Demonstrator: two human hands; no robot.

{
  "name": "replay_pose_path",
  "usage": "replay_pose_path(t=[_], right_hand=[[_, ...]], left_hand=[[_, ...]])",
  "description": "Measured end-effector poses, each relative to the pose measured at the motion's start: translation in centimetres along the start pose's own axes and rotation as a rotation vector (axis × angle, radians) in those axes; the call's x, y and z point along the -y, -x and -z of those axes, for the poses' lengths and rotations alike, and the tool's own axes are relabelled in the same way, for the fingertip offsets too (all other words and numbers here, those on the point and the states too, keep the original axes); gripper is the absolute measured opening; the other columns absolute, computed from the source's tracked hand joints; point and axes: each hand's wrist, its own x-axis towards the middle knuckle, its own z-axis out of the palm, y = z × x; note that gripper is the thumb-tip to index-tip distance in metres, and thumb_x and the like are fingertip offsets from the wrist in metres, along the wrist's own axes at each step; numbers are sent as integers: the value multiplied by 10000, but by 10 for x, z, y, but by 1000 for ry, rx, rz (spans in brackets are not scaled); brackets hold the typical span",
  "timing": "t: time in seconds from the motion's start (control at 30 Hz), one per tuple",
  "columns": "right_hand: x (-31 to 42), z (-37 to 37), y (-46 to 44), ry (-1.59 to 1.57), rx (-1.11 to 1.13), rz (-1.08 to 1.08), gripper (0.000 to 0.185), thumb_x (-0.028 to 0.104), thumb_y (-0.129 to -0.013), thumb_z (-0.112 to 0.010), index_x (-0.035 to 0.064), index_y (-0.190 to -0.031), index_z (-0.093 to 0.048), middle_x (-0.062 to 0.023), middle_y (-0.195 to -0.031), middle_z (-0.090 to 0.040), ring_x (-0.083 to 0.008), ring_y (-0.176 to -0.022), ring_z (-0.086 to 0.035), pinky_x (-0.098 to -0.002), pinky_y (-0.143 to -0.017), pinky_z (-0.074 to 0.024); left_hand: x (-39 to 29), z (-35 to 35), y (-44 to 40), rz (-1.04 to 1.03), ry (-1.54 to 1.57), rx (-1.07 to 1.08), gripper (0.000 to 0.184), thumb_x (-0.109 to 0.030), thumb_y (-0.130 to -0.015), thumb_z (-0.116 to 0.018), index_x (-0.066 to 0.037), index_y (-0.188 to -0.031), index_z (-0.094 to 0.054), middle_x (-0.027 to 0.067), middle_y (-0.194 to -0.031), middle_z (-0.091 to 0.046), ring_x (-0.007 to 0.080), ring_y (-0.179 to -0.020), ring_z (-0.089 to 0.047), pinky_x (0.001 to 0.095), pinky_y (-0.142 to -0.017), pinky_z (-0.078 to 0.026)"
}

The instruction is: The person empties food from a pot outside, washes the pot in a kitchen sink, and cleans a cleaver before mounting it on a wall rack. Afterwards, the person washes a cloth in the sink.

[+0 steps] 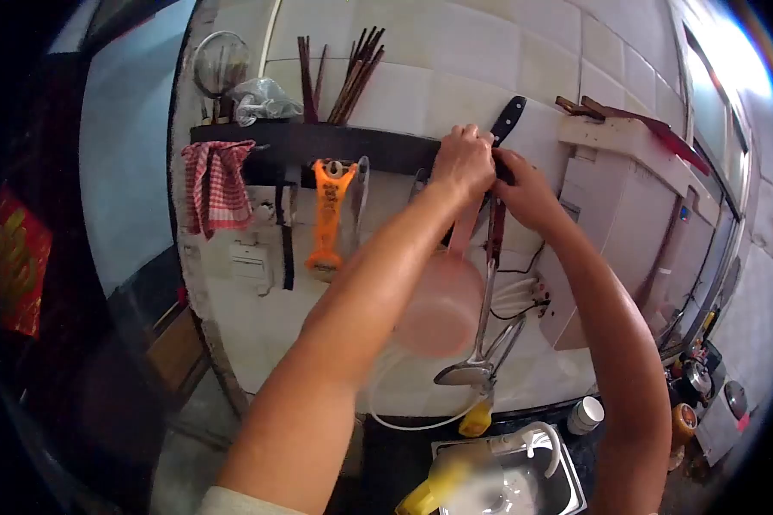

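Both hands are raised to the right end of a black wall rack (pixel 361 148). My left hand (pixel 467 161) is closed at the rack's top edge, its fingertips mostly hidden. Just beside it, my right hand (pixel 524 190) has its fingers curled in at the rack's end; what they grip is hidden. Between and above them sticks up the black handle of a knife (pixel 510 120). Below hang a pink plastic dipper (pixel 442 300), partly behind my left forearm, and a metal spatula (pixel 465 372) on a long shaft.
Chopsticks (pixel 358 75), a strainer (pixel 221 64) and a checked cloth (pixel 218 187) are at the rack's left. An orange peeler (pixel 328 215) hangs nearby. A white box (pixel 605 227) is mounted at right. Below are a sink (pixel 567 489) and stacked white bowls (pixel 586 415).
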Motion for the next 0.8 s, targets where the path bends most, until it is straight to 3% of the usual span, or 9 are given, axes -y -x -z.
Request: replay_pose_path(t=[0.1, 0.17, 0.23, 0.3, 0.37, 0.43, 0.5, 0.67, 0.8], right_hand=[[22, 2, 32, 4, -88, 133, 421, 90, -779, -546, -18, -1183, -502, -216, -1148, -556, -383, -1094, -515, -391, -934, -408], [59, 8, 71, 4, -82, 74, 461, 36, -757, -562, -17, -1206, -474, -222, -1158, -538, -391, -1091, -511, -395, -932, -408], [80, 1, 126, 22, -87, 126, 494, -1, -733, -589, -5, -1211, -467, -232, -1144, -530, -404, -1065, -514, -407, -912, -417], [117, -2, 176, 30, 92, 16, 514, 4, -715, -621, 10, -1204, -466, -239, -1107, -535, -409, -1035, -517, -419, -884, -434], [134, -9, 226, -10, 232, 58, 504, 17, -700, -644, 18, -1176, -476, -228, -1072, -550, -404, -987, -535, -428, -854, -449], [164, -11, 256, -70, 416, 25, 385, 33, -708, -634, 23, -1082, -544, -174, -993, -588, -355, -938, -565, -421, -821, -465], [176, -15, 274, -35, 522, 144, 281, 42, -722, -617, 30, -1001, -586, -131, -940, -604, -316, -908, -580, -412, -800, -473], [184, -23, 285, -172, 598, 153, 157, 67, -764, -604, 49, -916, -640, -100, -878, -631, -295, -841, -600, -382, -730, -498], [206, -28, 276, -265, 561, -30, 137, 77, -816, -596, 34, -932, -655, -111, -865, -643, -286, -834, -620, -362, -713, -512]], left_hand=[[-20, 18, 38, -148, -29, -341, 282, -130, -803, -529, -30, -1053, -615, 166, -1083, -563, 337, -1056, -510, 453, -939, -391], [-37, 39, 73, -305, -1, -397, 270, -117, -801, -530, -20, -1045, -594, 158, -1084, -555, 336, -1085, -498, 480, -960, -365], [-52, 62, 123, -334, 58, -263, 293, -112, -793, -528, -6, -1063, -567, 158, -1093, -551, 331, -1115, -484, 476, -984, -343], [-66, 99, 179, -336, 260, -107, 305, -114, -781, -533, -3, -1065, -556, 156, -1107, -547, 329, -1116, -485, 468, -985, -342], [-66, 122, 231, -403, 329, 108, 317, -120, -771, -544, -10, -1067, -565, 131, -1115, -549, 305, -1136, -480, 485, -988, -336], [-61, 145, 278, -538, 244, 212, 273, -127, -764, -555, -39, -1019, -595, 108, -1090, -559, 285, -1135, -493, 514, -986, -330], [-53, 178, 307, -549, 206, 312, 155, -162, -775, -573, -67, -892, -606, 79, -974, -578, 250, -1079, -510, 507, -980, -344], [-16, 241, 295, -126, -20, 465, 107, -131, -778, -594, -101, -878, -615, 78, -939, -613, 277, -966, -559, 469, -907, -373], [36, 258, 236, 126, -105, 137, 191, -158, -776, -653, -68, -935, -600, 99, -908, -605, 303, -874, -574, 420, -844, -416]])
